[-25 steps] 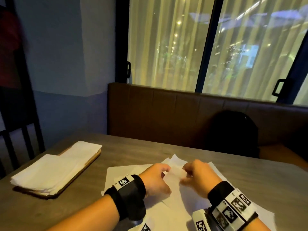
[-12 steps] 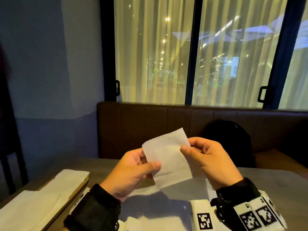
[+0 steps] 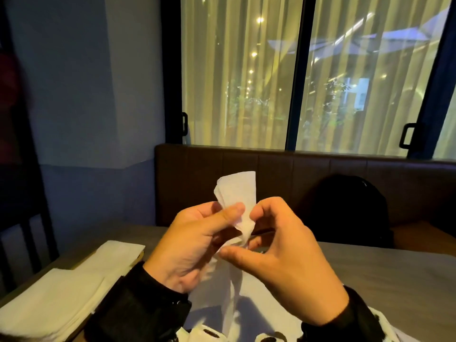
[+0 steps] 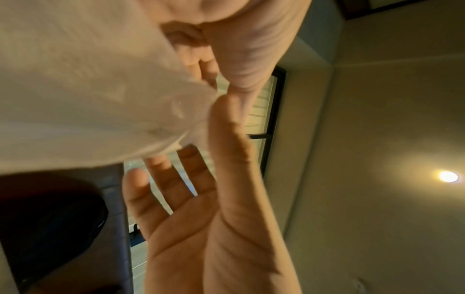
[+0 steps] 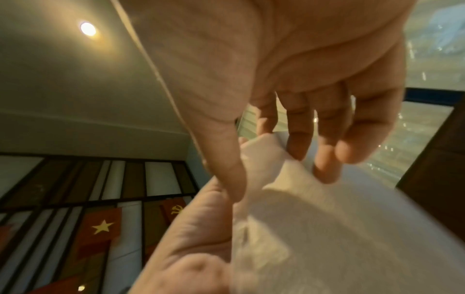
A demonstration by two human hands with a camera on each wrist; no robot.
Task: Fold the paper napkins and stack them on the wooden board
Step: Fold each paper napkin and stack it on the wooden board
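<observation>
I hold a white paper napkin [image 3: 237,191] up above the table with both hands. It is gathered narrow between them, its top edge standing free and its tail hanging down. My left hand [image 3: 229,218] pinches it with the thumb in front. My right hand [image 3: 243,233] pinches it between thumb and forefinger, close beside the left. In the left wrist view the napkin [image 4: 75,89] fills the upper left, and in the right wrist view the napkin [image 5: 314,228] lies under my right fingers [image 5: 297,147]. Folded napkins [image 3: 56,294] lie stacked on the wooden board [image 3: 141,255] at lower left.
Loose unfolded napkins [image 3: 249,314] lie on the grey table [image 3: 394,280] under my hands. A brown padded bench back [image 3: 246,169] runs behind the table with a dark bag [image 3: 345,211] on the seat. A dark chair [image 3: 27,233] stands at the left.
Both hands lifted one napkin off the loose pile and raised it. Half a second ago it was a flat sheet held apart; now my hands are close together and it is bunched.
</observation>
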